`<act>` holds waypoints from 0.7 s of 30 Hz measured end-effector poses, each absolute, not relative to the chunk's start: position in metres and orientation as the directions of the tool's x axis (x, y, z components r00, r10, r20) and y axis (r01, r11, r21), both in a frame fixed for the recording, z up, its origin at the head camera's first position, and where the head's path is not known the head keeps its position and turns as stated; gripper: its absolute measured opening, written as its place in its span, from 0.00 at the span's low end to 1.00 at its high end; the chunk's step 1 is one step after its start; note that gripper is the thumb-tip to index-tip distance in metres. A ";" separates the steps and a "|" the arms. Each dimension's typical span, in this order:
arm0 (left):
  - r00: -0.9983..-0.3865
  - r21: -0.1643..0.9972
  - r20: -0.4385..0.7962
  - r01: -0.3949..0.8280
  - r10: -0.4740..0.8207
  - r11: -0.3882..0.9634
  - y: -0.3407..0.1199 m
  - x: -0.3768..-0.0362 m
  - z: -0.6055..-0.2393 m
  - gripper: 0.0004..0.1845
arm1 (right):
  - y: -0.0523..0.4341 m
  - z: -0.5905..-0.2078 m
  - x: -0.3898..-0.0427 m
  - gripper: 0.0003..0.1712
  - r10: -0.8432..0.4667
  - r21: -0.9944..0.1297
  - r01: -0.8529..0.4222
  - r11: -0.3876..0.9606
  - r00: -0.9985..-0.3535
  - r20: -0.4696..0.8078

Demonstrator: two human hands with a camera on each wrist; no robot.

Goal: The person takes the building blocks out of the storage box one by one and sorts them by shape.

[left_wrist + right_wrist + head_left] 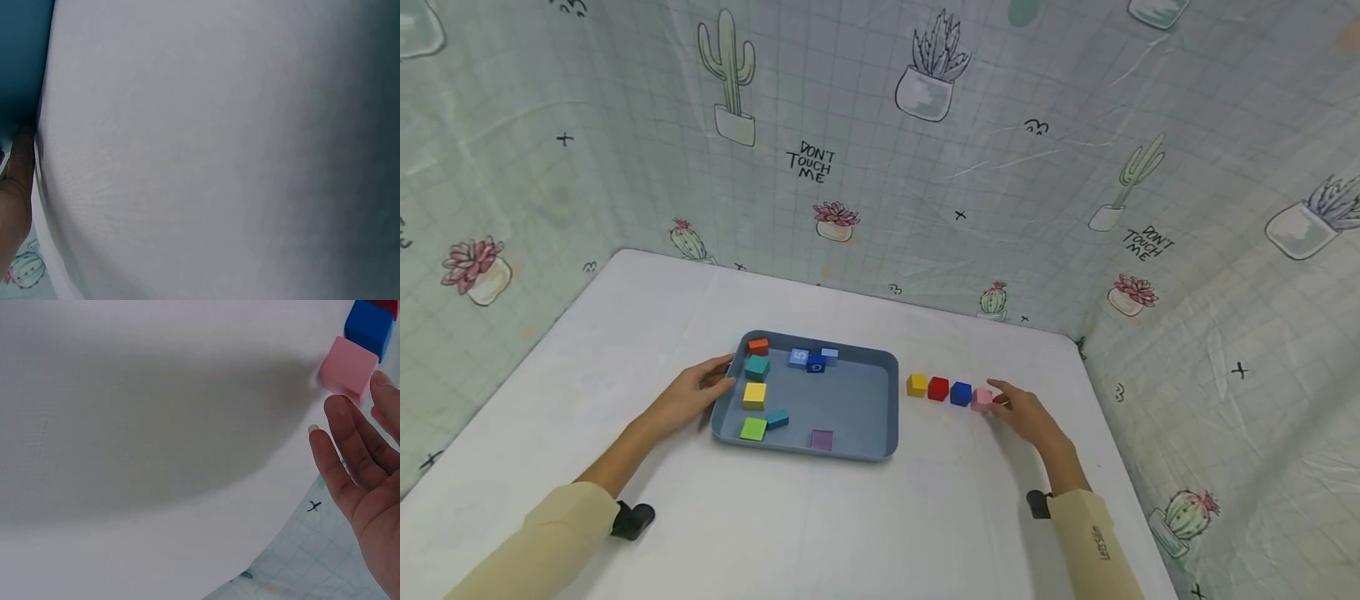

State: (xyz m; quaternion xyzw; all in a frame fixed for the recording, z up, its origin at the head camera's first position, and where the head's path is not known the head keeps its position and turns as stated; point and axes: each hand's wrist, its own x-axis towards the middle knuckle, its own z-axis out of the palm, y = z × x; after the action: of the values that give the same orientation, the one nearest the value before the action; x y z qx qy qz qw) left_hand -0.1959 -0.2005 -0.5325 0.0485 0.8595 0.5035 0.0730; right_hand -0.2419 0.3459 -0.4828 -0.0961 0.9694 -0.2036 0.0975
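My left hand [692,392] grips the left side of a grey-blue tray [857,408], thumb at the rim; its other fingers are partly hidden. In the left wrist view, part of that hand [15,187] lies against the tray's outer wall [25,56]. To the right of the tray runs a row of cubes: yellow [917,385], red [937,388], blue [960,393] and pink [982,400]. At the row's right end is my right hand [1026,414], its loosely bent fingers beside the pink cube [350,365]. Whether a fingertip touches it, I cannot tell.
Inside the tray lie several coloured blocks, including an orange one [758,346], a teal one [757,367], a yellow one [754,396], a green one [753,429] and a purple one [822,439]. A cactus-print cloth [880,167] hangs around the white table [820,525].
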 end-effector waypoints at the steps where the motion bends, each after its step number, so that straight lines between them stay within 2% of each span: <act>1: -0.985 0.873 -0.077 0.009 0.157 0.487 -0.200 -0.196 -0.532 0.34 | 0.345 -0.481 -0.242 0.28 -0.228 -0.407 -0.154 0.901 -0.963 -0.141; 9: -0.984 0.875 -0.079 0.009 0.161 0.483 -0.199 -0.194 -0.529 0.34 | 0.334 -0.467 -0.238 0.23 -0.170 -0.303 -0.150 0.941 -0.985 -0.041; 21: -0.985 0.873 -0.079 0.005 0.151 0.487 -0.199 -0.193 -0.530 0.34 | 0.305 -0.449 -0.234 0.22 -0.175 -0.340 -0.152 0.928 -0.984 -0.036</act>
State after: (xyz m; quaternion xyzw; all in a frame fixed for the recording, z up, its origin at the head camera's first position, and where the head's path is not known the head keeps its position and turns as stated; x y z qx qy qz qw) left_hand -0.1929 -0.1990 -0.5295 0.0455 0.8592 0.5045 0.0724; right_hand -0.2345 0.3053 -0.4490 -0.0832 0.9813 -0.1702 0.0330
